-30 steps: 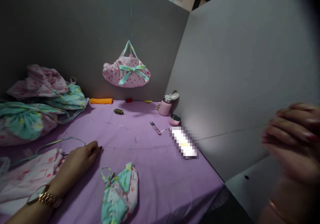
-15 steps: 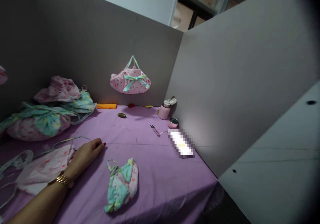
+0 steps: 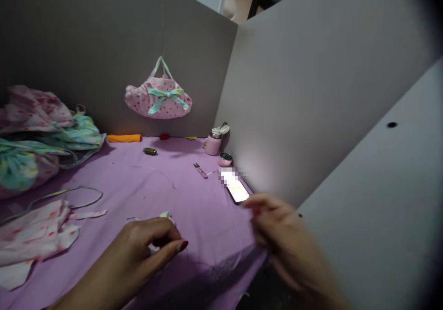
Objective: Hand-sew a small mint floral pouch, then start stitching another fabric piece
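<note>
My left hand [image 3: 154, 247] hovers low over the purple cloth, its thumb and forefinger pressed together. What sits in that pinch is too small to make out; a faint thread-like line runs on the cloth nearby. Behind the hand is the small green-and-pink sewn fabric piece [image 3: 165, 215], mostly hidden. My right hand [image 3: 277, 231] is raised at the table's right edge near the phone [image 3: 237, 187], blurred by motion. Its fingers look drawn into a pinch, and anything in them cannot be seen.
Pink thread snips [image 3: 200, 170], a thread spool [image 3: 150, 151], a pink bottle [image 3: 212, 143] and its cup-like lid [image 3: 225, 159] stand or lie towards the back. Fabric bundles [image 3: 44, 139] and pink cut fabric [image 3: 38, 231] occupy the left. A pink fabric pouch [image 3: 159, 100] hangs against the grey partition [image 3: 284, 93].
My left hand has moved right and nearer, from beside the pink fabric to in front of the small sewn piece. My right hand has come into view. The view has shifted right.
</note>
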`<state>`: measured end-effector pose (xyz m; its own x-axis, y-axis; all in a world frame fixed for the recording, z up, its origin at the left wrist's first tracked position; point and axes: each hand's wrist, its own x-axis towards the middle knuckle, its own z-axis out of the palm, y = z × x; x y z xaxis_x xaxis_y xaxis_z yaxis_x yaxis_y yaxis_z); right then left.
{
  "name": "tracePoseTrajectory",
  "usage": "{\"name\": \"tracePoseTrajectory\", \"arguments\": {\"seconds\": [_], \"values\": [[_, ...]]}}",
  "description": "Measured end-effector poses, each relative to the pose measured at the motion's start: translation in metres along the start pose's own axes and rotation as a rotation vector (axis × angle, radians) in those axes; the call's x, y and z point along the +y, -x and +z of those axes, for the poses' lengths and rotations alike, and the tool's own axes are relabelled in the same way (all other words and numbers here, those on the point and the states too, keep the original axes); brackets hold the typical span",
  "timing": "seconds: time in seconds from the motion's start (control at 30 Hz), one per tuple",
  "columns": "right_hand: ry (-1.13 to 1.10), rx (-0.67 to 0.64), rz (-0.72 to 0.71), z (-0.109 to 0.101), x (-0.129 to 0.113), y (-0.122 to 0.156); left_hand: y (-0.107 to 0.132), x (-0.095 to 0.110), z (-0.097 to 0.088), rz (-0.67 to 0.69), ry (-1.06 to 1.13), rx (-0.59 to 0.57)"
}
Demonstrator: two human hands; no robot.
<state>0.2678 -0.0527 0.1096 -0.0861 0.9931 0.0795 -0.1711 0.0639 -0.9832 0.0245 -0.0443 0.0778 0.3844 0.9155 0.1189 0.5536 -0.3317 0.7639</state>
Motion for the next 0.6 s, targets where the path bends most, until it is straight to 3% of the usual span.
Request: {"name": "tracePoseTrajectory", "arguments": {"seconds": [0.07,0.17,0.27,0.47,0.6], "values": [[-0.07,-0.25,0.29,0.028,0.035,-0.015,-0.002,-0.003,0.008,-0.013,-0.029,-0.01],[-0.166,-0.388,0.459,0.049,0.078,-0.019,-0.005,-0.011,0.014,-0.034,-0.036,-0.005],[-0.244,-0.395,0.502,0.048,0.093,-0.018,-0.008,-0.017,0.018,-0.09,0.05,-0.006],[-0.312,-0.254,0.526,0.034,0.094,-0.03,-0.014,-0.037,0.024,-0.232,0.454,-0.088],[-0.348,-0.224,0.538,0.026,0.101,-0.034,-0.012,-0.05,0.017,-0.249,0.446,-0.039]]}}
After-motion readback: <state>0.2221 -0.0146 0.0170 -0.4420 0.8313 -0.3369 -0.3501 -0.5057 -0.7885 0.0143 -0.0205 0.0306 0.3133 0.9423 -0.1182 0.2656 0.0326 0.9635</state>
